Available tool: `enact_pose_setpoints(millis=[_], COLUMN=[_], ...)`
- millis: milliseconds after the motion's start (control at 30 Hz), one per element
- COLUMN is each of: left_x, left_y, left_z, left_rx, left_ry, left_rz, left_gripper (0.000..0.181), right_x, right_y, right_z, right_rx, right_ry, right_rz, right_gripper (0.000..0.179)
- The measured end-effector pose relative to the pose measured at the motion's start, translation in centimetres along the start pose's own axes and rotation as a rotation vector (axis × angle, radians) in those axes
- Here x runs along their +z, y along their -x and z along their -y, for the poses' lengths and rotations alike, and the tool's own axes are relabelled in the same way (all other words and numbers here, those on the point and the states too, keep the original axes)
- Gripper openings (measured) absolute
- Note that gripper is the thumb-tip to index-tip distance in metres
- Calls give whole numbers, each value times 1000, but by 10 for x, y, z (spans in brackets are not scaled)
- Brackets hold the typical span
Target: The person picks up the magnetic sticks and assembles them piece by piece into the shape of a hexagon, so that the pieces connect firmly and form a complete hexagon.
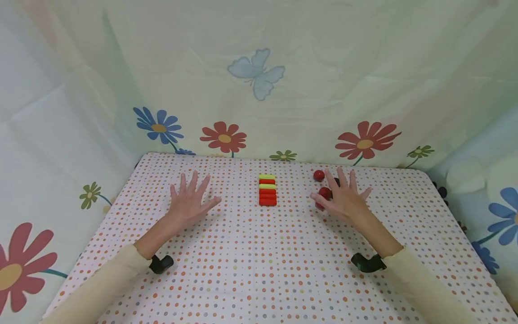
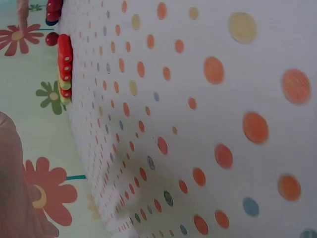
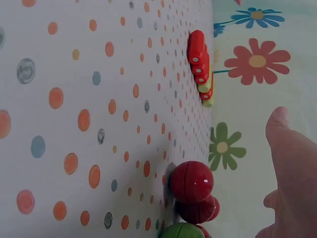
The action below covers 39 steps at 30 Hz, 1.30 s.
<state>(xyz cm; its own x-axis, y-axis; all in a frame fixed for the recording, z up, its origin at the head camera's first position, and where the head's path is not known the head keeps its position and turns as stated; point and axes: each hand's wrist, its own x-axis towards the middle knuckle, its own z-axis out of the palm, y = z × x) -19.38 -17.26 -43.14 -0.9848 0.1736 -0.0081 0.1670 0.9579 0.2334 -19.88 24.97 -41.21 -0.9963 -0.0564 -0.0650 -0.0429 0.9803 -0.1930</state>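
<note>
My left hand [image 1: 188, 202] is held over the left part of the table with its fingers spread, holding nothing. On the right, my right hand [image 1: 344, 198], also spread and holding nothing, hovers over a group of glossy dark red balls [image 1: 319, 175] and partly hides them. In the right wrist view a seam runs round the nearest red ball [image 3: 191, 182], and a green ball [image 3: 182, 231] shows at the bottom edge. Between the hands lies a row of short red and yellow rods [image 1: 267, 191], side by side. The thumb in that wrist view stands apart from the balls.
A dotted cloth covers the table [image 1: 251, 261]. Flowered curtains [image 1: 259, 130] hang behind it and at both sides. Black wrist cameras [image 1: 161, 264] sit at the sleeve ends. Small dark objects [image 1: 442, 192] show beyond the right table edge.
</note>
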Motion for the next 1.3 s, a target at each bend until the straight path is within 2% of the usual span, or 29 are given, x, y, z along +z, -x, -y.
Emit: enact_pose_setpoints(millis=[133, 300, 500, 567, 700, 767, 933, 967, 1000, 1067, 1133, 1200, 1233, 1300], left_x=[-1, -3, -2, -1, 1, 4, 18, 21, 24, 31, 39, 47, 50, 57], left_y=[-2, -2, -5, -6, -8, -7, -6, -7, -7, -8, -10, -12, -13, -16], left_z=[2, 2, 2, 1, -1, -2, -16, -21, -27, -39, -50, -60, -65, -72], left_rx=[4, -20, 2, 11, 39, 71, 169, 186, 200, 214, 225, 238, 245, 269], left_ry=[66, 240, 551, 617, 696, 733, 787, 787, 794, 788, 791, 797, 807, 836], left_rz=[-7, -33, -134, -176, -233, -233, -175, -165, -152, -128, -101, -77, -69, -67], left_gripper=[84, 81, 68, 65, 59, 56, 49, 47, 46, 44, 44, 44, 44, 42], right_x=[-4, -13, -10, -7, 1, 11, 57, 62, 63, 65, 63, 56, 57, 49], right_y=[-2, -2, -1, 0, -1, -8, -39, -44, -45, -46, -43, -36, -35, -25], right_z=[-1, -6, -13, -17, -30, -43, -101, -111, -116, -126, -130, -128, -129, -124], right_rx=[1, -20, -47, -49, -69, -65, -39, -42, -66, -47, -35, -29, -7, -36], right_ry=[-54, -248, -552, -633, -714, -730, -633, -606, -642, -631, -670, -771, -765, -950], right_rz=[-18, -124, -249, -276, -308, -327, -425, -433, -436, -447, -441, -407, -397, -326], right_gripper=[97, 88, 71, 67, 62, 61, 60, 60, 58, 54, 50, 49, 50, 48])
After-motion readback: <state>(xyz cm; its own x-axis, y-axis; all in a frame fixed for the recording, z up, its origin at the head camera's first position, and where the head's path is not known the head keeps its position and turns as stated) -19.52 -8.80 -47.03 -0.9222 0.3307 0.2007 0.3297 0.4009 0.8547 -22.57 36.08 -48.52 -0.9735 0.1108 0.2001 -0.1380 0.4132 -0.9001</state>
